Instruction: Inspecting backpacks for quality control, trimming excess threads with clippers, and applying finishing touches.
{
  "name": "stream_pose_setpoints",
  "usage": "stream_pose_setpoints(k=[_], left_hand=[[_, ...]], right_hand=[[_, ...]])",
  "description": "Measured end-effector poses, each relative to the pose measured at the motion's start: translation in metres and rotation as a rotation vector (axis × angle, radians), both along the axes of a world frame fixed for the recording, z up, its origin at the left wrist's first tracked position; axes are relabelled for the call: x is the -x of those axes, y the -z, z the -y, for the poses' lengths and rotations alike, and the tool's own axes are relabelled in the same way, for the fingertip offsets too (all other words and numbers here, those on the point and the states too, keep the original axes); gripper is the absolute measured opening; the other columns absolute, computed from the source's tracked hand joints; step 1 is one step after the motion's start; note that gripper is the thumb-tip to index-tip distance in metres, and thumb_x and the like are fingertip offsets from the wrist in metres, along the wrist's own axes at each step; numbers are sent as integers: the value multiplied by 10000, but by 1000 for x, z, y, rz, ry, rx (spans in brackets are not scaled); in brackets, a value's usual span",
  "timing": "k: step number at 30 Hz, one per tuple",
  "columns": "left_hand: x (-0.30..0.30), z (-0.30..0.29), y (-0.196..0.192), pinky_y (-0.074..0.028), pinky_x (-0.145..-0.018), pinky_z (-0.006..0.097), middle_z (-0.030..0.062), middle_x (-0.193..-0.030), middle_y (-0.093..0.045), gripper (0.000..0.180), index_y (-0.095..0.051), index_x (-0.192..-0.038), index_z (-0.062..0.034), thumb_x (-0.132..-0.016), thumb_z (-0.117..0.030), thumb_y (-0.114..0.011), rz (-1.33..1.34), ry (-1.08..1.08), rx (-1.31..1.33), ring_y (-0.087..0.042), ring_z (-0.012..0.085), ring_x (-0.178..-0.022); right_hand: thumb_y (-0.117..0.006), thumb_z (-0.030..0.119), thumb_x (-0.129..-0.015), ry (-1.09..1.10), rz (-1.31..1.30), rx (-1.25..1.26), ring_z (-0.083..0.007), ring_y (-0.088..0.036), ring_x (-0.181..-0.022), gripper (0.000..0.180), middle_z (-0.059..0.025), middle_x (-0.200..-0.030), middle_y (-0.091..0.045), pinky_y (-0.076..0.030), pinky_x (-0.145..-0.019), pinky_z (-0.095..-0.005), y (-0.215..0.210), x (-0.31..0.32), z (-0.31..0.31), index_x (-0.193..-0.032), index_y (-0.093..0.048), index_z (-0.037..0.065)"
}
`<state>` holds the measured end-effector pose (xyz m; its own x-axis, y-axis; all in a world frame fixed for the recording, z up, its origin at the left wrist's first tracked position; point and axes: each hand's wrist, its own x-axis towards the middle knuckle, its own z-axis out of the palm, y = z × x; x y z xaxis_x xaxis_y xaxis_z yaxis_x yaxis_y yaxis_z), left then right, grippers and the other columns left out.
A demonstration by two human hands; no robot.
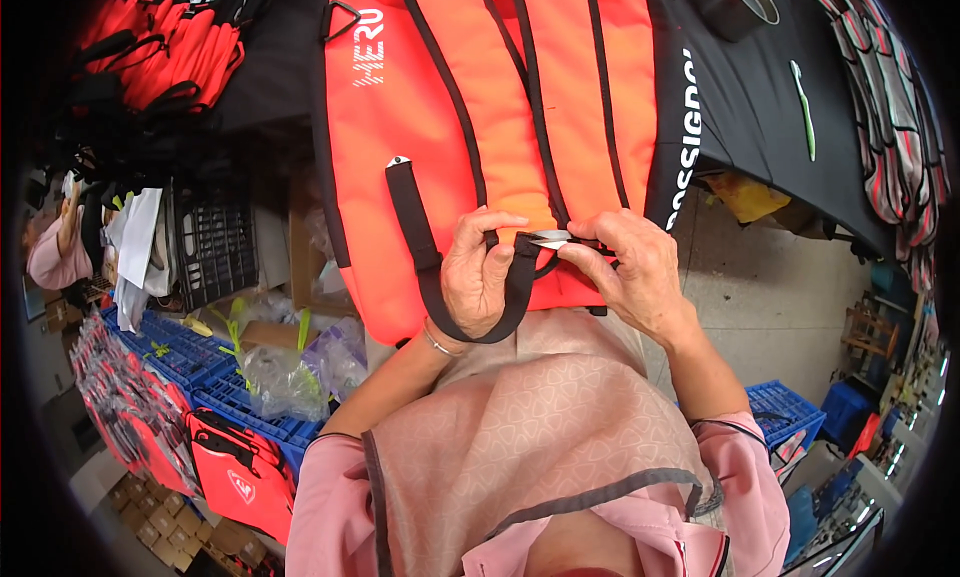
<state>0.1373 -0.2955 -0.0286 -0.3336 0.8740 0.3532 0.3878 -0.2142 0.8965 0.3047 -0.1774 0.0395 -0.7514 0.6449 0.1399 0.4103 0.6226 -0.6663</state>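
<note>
A bright orange-red backpack [375, 207] lies with its shoulder straps [505, 127] facing up, its lower end against my lap. My left hand [475, 277] is closed on the lower end of one shoulder strap, where black webbing begins. A loop of black webbing strap [410, 217] hangs round that hand and runs up to a light-coloured tip. In my right hand [635, 262], pinched between thumb and fingers, are small silver thread snips [552, 239]. Their pointed blades touch the strap end beside my left fingertips. Part of the snips is hidden inside the hand.
The backpack rests on a black-covered table [770, 117], with a dark cup [738, 7] and a green-and-white toothbrush [804, 107] to the right. Blue crates [215, 372] with plastic bags stand at left; a red bag [238, 467] hangs below. Another person [60, 247] sits far left.
</note>
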Motion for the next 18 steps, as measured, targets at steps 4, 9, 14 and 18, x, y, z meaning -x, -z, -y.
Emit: stream_pose_setpoints(k=[4, 9, 14, 18], left_hand=[[1, -3, 1, -431, -945, 347, 144, -1156, -590, 340, -617, -1051, 74, -1061, -210, -430, 11, 18, 10, -581, 246, -968], [5, -5, -5, -484, -860, 304, 145, -1098, -633, 328, -618, -1051, 52, -1065, -203, -412, -12, 1, 20, -626, 195, -951], [2, -4, 1, -494, -756, 244, 62, -979, -662, 329, -586, -1115, 33, -1062, -251, -430, 280, 33, 222, -610, 98, -827], [4, -12, 4, -463, -863, 328, 108, -1047, -662, 366, -664, -984, 20, -1048, -260, -437, 271, 4, 111, -615, 202, -925]], right_hand=[[-772, 124, -817, 39, -48, 351, -163, -648, -694, 175, -79, -792, -682, -518, -636, -307, -3, -2, -6, -913, -684, 7], [-797, 96, -767, -1, -174, 341, -194, -647, -799, 391, -82, -905, -667, -526, -686, -321, -1, 3, -9, -1116, -634, 28], [-790, 122, -674, -379, -41, -54, -269, -592, -742, 589, -74, -827, -532, -488, -627, -390, 0, 8, 11, -1225, -582, 114], [-792, 132, -643, -460, -95, -219, -230, -585, -669, 435, -37, -728, -513, -480, -587, -362, 9, 25, 17, -1045, -629, 101]])
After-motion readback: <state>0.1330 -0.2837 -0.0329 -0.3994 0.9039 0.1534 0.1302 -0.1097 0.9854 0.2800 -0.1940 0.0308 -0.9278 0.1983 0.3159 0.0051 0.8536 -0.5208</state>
